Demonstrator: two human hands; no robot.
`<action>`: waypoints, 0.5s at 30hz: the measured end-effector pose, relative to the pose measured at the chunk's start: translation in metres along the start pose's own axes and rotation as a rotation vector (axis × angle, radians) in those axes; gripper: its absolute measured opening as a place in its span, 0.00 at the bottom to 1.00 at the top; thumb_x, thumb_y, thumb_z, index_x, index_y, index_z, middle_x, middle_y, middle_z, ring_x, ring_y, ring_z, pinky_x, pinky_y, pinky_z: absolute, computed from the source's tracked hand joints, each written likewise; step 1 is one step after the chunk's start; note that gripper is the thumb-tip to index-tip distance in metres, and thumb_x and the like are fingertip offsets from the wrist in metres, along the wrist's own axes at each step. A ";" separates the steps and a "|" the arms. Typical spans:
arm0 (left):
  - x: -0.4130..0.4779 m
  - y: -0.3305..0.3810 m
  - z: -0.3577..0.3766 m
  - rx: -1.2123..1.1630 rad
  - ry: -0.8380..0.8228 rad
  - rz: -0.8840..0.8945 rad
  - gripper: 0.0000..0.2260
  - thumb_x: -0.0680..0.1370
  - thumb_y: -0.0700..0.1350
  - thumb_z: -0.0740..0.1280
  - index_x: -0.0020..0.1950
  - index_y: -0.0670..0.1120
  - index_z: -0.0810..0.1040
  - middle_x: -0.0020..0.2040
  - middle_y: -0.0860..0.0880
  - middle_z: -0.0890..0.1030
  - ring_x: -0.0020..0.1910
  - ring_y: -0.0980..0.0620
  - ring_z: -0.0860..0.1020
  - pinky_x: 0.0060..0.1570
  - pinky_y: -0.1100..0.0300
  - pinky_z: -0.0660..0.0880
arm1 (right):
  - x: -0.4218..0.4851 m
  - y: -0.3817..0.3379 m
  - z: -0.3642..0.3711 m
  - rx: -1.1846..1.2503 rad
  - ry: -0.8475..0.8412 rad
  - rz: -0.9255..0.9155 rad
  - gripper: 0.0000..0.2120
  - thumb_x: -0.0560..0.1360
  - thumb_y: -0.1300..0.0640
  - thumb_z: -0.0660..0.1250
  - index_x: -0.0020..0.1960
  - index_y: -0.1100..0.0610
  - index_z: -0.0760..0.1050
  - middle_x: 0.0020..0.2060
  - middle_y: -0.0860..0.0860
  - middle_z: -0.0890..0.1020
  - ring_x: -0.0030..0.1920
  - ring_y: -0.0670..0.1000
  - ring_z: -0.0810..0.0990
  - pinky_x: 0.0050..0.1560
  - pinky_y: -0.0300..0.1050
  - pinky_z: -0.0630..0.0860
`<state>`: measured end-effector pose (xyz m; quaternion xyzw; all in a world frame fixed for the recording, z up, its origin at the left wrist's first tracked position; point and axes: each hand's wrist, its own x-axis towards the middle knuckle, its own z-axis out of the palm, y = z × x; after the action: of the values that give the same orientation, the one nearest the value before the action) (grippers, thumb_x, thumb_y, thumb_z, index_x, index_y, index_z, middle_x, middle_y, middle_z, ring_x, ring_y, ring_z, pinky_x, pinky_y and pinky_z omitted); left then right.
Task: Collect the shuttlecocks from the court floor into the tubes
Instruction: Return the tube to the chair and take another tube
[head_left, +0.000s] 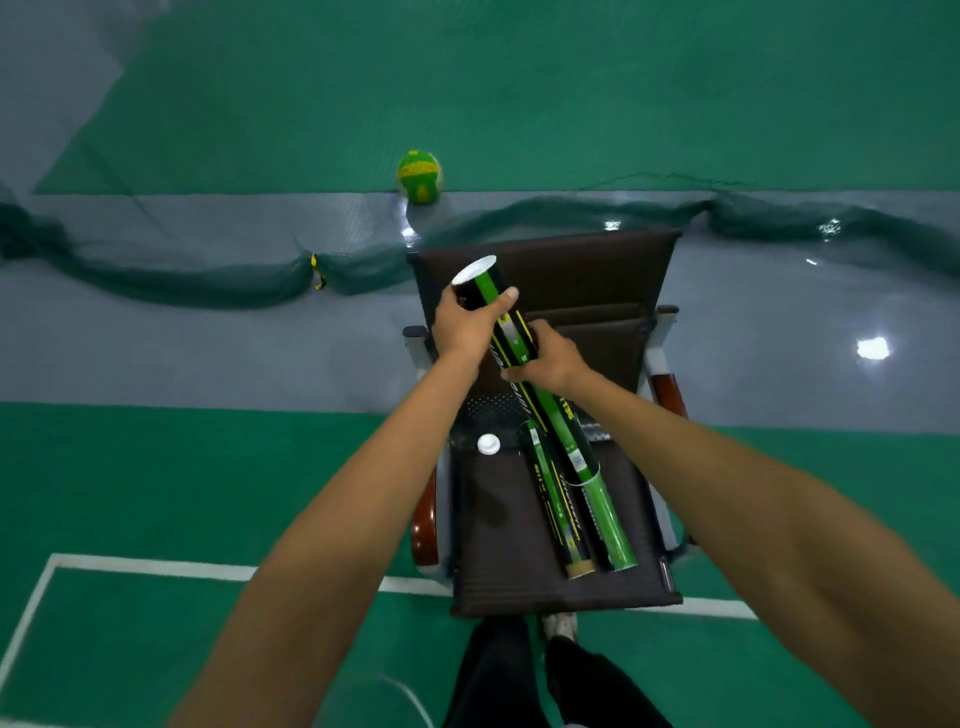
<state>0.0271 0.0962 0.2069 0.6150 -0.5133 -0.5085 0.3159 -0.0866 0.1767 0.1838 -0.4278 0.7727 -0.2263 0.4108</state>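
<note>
Both hands hold one black-and-green shuttlecock tube (488, 286) slantwise above a dark brown chair (498, 551).

- The left hand (462, 327) is wrapped round the tube just below its white-capped upper end, thumb across the front.
- The right hand (550, 358) is closed round the tube further down, near its middle.
- The held tube's lower end reaches down over the seat. Blur and overlap make it unclear whether it touches anything there.

Two more tubes lie side by side on the right half of the seat, a dark one (558, 509) and a green one (615, 525). Their near ends stop short of the seat's front edge. A white cap (489, 444) lies near the seat's left edge, apart from the tubes, with bare fabric between.

A white court line (156, 567) runs to the chair's left over the green floor. Behind the chair back, a dark green net (208, 283) lies bunched along the grey strip. A green-and-yellow ball (420, 175) rests beyond it.
</note>
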 end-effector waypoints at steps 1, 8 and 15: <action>0.006 -0.007 0.006 -0.013 -0.031 -0.020 0.32 0.67 0.57 0.82 0.66 0.47 0.77 0.60 0.50 0.83 0.57 0.50 0.81 0.58 0.56 0.77 | 0.004 0.006 0.002 0.000 0.009 0.020 0.33 0.68 0.51 0.81 0.66 0.55 0.69 0.62 0.54 0.80 0.64 0.58 0.78 0.56 0.46 0.73; 0.027 -0.079 0.055 -0.005 -0.266 -0.232 0.32 0.66 0.62 0.79 0.62 0.48 0.72 0.58 0.49 0.82 0.57 0.47 0.82 0.60 0.43 0.79 | 0.025 0.056 0.028 0.004 0.068 0.247 0.39 0.67 0.46 0.81 0.71 0.57 0.67 0.64 0.57 0.79 0.65 0.60 0.77 0.60 0.53 0.77; 0.034 -0.179 0.079 0.175 -0.385 -0.398 0.43 0.62 0.66 0.76 0.70 0.46 0.71 0.61 0.49 0.80 0.60 0.44 0.80 0.58 0.43 0.80 | 0.041 0.110 0.081 -0.097 0.050 0.463 0.38 0.66 0.38 0.77 0.66 0.57 0.68 0.62 0.58 0.79 0.63 0.60 0.79 0.58 0.54 0.78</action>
<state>0.0059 0.1229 0.0115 0.6208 -0.4749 -0.6215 0.0527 -0.0841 0.2005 0.0427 -0.2529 0.8700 -0.0992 0.4115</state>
